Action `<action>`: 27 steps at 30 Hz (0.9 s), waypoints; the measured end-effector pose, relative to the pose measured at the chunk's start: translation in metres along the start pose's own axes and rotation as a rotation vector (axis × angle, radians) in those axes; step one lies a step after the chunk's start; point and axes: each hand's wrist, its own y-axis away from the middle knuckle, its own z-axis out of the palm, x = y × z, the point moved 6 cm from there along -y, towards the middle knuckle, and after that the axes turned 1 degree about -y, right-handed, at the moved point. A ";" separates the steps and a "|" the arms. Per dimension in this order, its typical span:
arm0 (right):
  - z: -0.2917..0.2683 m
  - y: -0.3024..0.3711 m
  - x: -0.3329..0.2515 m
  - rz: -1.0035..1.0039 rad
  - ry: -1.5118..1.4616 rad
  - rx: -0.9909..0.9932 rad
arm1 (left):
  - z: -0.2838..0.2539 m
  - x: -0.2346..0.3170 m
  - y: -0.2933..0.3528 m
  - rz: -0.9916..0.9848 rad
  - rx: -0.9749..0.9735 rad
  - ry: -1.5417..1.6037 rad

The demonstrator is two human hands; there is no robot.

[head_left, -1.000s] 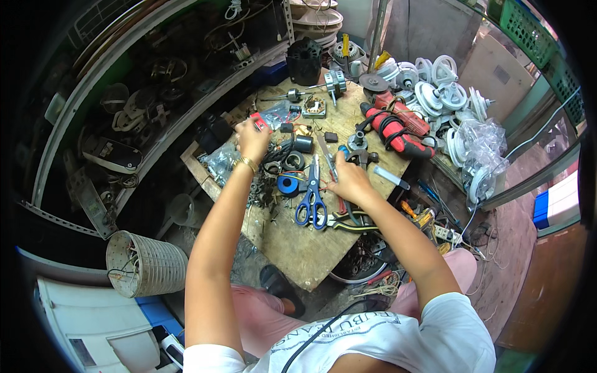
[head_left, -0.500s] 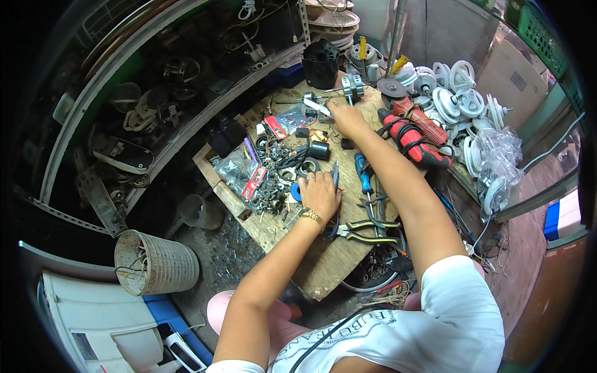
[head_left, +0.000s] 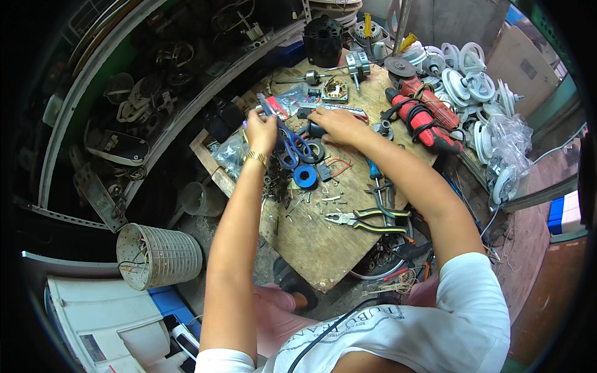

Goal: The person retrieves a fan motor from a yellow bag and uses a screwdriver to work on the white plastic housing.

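Note:
My left hand (head_left: 263, 132) is closed round a pair of scissors with blue handles (head_left: 290, 151). Their blades point away from me and the handle loops hang over the table. My right hand (head_left: 341, 127) lies low over the parts with its fingers stretched out, beside a long grey and red tool (head_left: 333, 110). A black cylinder (head_left: 316, 129) shows at its fingertips. Just nearer lie a black tape roll (head_left: 319, 149), a blue tape roll (head_left: 298, 178) and a small grey part with red wires (head_left: 324, 171). Beyond the hand sits a square coil-wound part (head_left: 336, 89).
Yellow-black pliers (head_left: 364, 219) and a blue-handled screwdriver (head_left: 374, 171) lie on the wooden table (head_left: 311, 255). A red angle grinder (head_left: 423, 121) and white pulley wheels (head_left: 469, 87) stand to the right. A metal shaft part (head_left: 357, 64) is at the back. A slatted bin (head_left: 177, 258) is at left.
My left hand has moved left and away from me, lifting the scissors. My right hand has come nearer and let go of a long pale thing, uncovering the coil-wound part.

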 end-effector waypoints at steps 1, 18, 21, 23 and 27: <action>-0.003 -0.011 -0.011 0.009 0.007 0.095 | -0.013 -0.016 -0.017 -0.050 0.053 -0.022; -0.077 0.070 0.041 0.270 -0.321 0.637 | 0.040 0.054 0.149 1.226 -0.815 -0.799; -0.091 0.139 0.035 0.452 -0.584 0.549 | 0.057 0.048 0.138 1.245 -0.822 -0.818; -0.092 0.185 0.027 0.479 -0.652 0.567 | 0.065 0.048 0.125 1.263 -0.746 -0.828; -0.095 0.236 -0.018 0.504 -0.617 0.553 | 0.076 0.045 0.092 1.283 -0.543 -0.999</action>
